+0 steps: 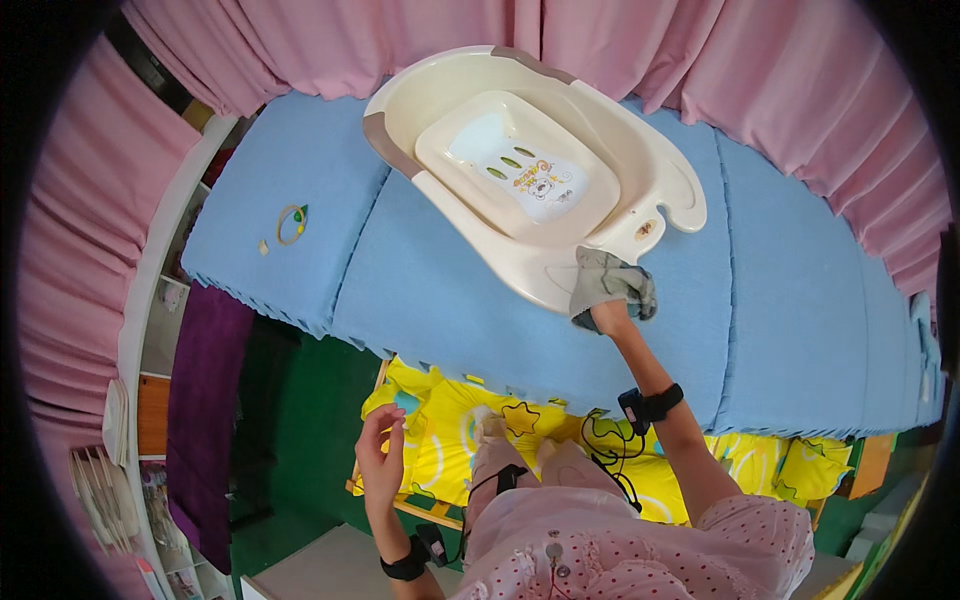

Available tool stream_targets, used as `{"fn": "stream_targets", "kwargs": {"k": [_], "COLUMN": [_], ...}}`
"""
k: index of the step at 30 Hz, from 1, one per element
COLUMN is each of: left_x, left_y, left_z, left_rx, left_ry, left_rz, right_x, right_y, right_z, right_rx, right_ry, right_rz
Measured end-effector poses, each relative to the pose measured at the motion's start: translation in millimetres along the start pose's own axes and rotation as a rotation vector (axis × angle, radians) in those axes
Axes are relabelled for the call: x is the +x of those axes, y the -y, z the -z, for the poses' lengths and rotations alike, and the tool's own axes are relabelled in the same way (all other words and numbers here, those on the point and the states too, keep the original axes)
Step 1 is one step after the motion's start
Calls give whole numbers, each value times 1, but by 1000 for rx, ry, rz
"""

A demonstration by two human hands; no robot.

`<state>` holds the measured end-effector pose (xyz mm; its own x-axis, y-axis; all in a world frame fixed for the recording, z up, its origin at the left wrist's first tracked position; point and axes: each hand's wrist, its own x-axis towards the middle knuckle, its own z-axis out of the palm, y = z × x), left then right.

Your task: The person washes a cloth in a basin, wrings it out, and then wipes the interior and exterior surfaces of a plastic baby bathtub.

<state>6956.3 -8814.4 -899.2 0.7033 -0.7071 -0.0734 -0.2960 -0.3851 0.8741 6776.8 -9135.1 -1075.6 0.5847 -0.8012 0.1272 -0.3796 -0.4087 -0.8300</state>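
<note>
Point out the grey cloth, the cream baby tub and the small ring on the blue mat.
grey cloth (pixel 607 283), head view, middle of the bunched fabric
cream baby tub (pixel 535 281), head view, near rim
small ring (pixel 291 224), head view, its band

No packages, labels, signs or screens (none visible)

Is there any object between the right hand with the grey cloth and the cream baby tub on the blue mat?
Nothing visible stands between them. The right hand presses the grey cloth directly against the near rim of the cream baby tub on the blue mat. The left hand is raised away from the mat and holds nothing.
</note>
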Motion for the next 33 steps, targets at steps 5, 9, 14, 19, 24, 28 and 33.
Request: {"fn": "stream_targets", "kwargs": {"k": [5,9,14,19,24,28,33], "left_x": [67,129,188,210,213,216,210], "left_y": [28,30,0,-13,-4,2,-5], "left_z": [-5,-42,-92,-145,-174,-181,-175], "left_rx": [-344,246,581,636,900,900,886], "left_ry": [65,43,266,514,534,457,427], "left_rz": [54,-220,-774,-856,-735,-764,-768], "right_x": [-5,-6,-3,3,-18,-41,-31], "right_y": [3,12,17,37,36,49,69], "right_z": [-22,-28,-34,-21,-19,5,42], "right_rx": [-384,-301,-444,-379,-374,-442,-512], "right_ry": [-80,-204,-335,-361,-274,-324,-166], "right_rz": [80,-48,-14,-27,113,165,3]}}
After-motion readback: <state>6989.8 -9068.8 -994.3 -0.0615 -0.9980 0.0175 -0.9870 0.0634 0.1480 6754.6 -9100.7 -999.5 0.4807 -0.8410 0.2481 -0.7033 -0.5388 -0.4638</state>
